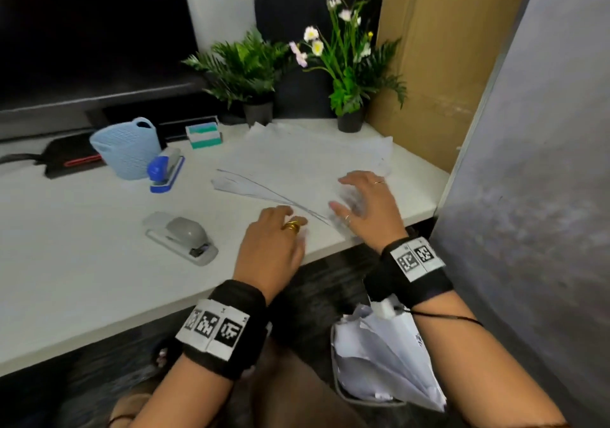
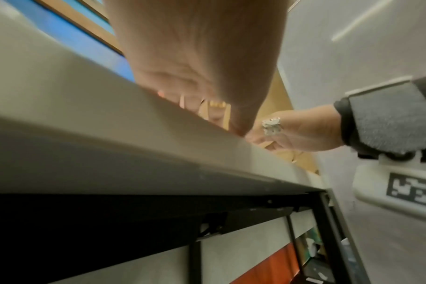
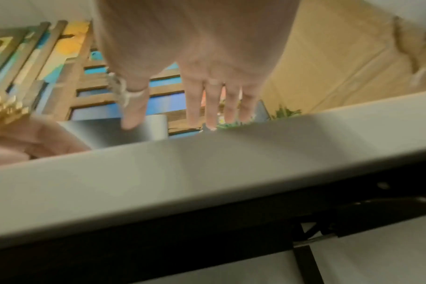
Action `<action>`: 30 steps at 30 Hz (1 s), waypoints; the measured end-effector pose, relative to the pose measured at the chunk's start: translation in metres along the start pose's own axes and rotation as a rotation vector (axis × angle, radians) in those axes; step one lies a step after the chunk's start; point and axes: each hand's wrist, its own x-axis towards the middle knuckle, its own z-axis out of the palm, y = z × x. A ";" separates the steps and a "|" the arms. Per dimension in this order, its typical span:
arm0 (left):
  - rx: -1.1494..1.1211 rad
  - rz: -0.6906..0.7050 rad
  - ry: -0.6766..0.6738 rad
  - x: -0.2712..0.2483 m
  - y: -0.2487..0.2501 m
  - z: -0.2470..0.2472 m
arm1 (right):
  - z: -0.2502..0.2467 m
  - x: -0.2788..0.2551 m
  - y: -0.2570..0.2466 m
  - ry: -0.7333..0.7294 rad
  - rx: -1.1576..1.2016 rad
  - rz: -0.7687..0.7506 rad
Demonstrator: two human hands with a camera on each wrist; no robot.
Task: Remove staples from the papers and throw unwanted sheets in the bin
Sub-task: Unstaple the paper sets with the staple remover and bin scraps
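A loose stack of white printed papers (image 1: pixel 297 163) lies at the surface's (image 1: pixel 82 262) front right corner. The right hand (image 1: pixel 366 206) hovers spread over its near edge; the left hand (image 1: pixel 274 246), fingers relaxed, rests just beside it.

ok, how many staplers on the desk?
2. A blue and white stapler stands beside the light blue basket; a grey stapler lies nearer the front edge, left of the left hand. None appear hidden.
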 end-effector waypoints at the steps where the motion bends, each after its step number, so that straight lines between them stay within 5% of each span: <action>1: 0.067 -0.063 -0.113 -0.005 -0.010 -0.004 | 0.003 0.007 -0.005 -0.185 -0.069 0.002; 3: 0.104 -0.124 -0.297 -0.014 -0.024 -0.004 | 0.011 0.014 -0.008 -0.450 -0.242 0.035; 5: 0.050 -0.147 -0.345 -0.023 -0.032 -0.003 | 0.020 0.012 -0.010 -0.467 -0.325 0.028; 10: 0.048 -0.164 -0.378 -0.022 -0.031 -0.004 | 0.028 0.004 -0.019 -0.204 -0.331 0.044; 14: -0.054 -0.193 -0.362 -0.020 -0.031 -0.008 | 0.026 0.007 -0.030 0.149 0.081 0.148; 17: -0.332 -0.324 -0.223 -0.016 -0.028 -0.017 | 0.021 -0.001 -0.056 0.359 0.273 0.086; 21: -0.666 -0.444 0.187 -0.012 -0.015 -0.048 | 0.036 -0.023 -0.084 0.348 0.373 -0.145; 25: -0.987 -0.638 0.442 -0.010 -0.033 -0.080 | 0.059 -0.037 -0.102 0.153 0.502 -0.294; 30: -0.889 -0.766 0.471 -0.035 -0.071 -0.099 | 0.076 -0.036 -0.125 -0.148 0.543 -0.339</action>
